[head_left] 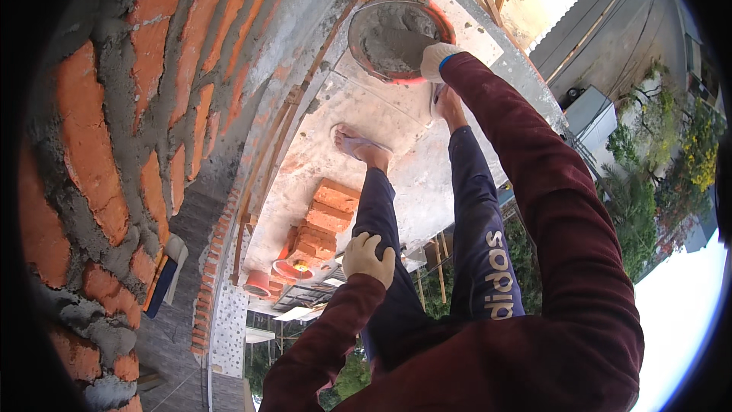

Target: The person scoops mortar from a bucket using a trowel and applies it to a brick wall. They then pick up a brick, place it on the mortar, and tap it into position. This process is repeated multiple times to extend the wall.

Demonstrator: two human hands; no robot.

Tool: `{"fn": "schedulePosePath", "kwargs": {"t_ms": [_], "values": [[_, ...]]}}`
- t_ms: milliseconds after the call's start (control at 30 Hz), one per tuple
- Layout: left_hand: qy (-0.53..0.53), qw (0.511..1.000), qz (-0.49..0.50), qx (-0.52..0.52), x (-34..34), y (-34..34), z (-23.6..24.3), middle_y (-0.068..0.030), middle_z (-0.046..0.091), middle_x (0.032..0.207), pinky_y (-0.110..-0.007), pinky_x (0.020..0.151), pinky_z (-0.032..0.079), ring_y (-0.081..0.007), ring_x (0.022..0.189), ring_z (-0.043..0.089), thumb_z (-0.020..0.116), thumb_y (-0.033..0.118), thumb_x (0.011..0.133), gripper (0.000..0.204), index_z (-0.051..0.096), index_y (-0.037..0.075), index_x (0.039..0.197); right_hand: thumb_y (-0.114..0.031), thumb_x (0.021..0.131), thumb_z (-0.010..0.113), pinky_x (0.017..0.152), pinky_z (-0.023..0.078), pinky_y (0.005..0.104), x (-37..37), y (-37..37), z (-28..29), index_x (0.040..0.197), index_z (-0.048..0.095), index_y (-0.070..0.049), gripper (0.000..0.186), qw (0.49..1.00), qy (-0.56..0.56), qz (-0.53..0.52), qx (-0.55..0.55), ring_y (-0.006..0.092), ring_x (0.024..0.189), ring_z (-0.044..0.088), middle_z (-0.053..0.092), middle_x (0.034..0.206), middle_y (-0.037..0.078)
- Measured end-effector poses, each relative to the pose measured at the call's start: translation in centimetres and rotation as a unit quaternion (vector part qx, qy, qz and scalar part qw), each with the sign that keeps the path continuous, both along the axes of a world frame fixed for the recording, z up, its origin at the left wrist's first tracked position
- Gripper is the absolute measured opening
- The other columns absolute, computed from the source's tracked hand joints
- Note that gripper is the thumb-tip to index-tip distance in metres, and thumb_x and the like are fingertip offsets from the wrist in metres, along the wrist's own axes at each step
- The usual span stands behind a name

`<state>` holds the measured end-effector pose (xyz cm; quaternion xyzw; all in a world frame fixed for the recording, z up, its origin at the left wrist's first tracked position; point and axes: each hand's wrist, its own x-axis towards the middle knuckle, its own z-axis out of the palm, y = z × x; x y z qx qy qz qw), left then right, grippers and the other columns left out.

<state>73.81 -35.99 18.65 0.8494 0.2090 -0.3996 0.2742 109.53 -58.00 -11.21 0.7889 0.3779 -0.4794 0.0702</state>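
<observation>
My right hand (438, 61), in a pale glove with a blue cuff, is closed at the near right rim of a round orange-red tub (446, 24). Wet grey mortar (389, 17) fills much of the tub. A mortar-coated trowel (406, 49) lies in it, its blade running leftward from my right hand; the glove hides the handle. My left hand (369, 259), also gloved, rests on my left knee with fingers apart and bent over it, holding nothing. At the left rises a brick wall (91, 145) with thick wet mortar between orange bricks.
Orange bricks (329, 210) are piled beyond my left knee, near a red bucket (258, 284). A blue-and-yellow tool (162, 284) sits by the wall. Wooden strips (278, 137) edge the pale platform (305, 154) under my feet. Plants (648, 183) grow at the right.
</observation>
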Motion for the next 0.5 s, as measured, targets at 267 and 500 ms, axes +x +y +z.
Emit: {"fn": "schedulePosePath", "kwargs": {"t_ms": [267,500], "values": [[0.015,1.000,-0.003,-0.008,0.5,-0.1,-0.1,-0.0170,0.068,0.127,-0.054,0.104,0.049,-0.0404,0.121,0.060,0.076,0.031,0.080,0.038,0.077,0.008,0.110,-0.015,0.092,0.065,0.079,0.062,0.0474,1.3,-3.9,3.4,0.105,0.076,-0.002,0.021,0.963,-0.111,-0.238,-0.068,0.0391,0.096,0.077,0.077,0.097,0.023],[0.035,0.999,0.000,-0.014,0.3,0.5,0.0,-0.0175,0.067,0.130,-0.054,0.107,0.047,-0.0412,0.126,0.058,0.076,0.031,0.082,0.039,0.077,0.008,0.112,-0.031,0.087,0.065,0.111,0.048,0.0484,-9.2,0.0,-2.3,0.120,0.073,-0.004,0.043,0.890,-0.356,-0.286,-0.001,0.0408,0.118,0.070,0.075,0.109,0.029]]}}
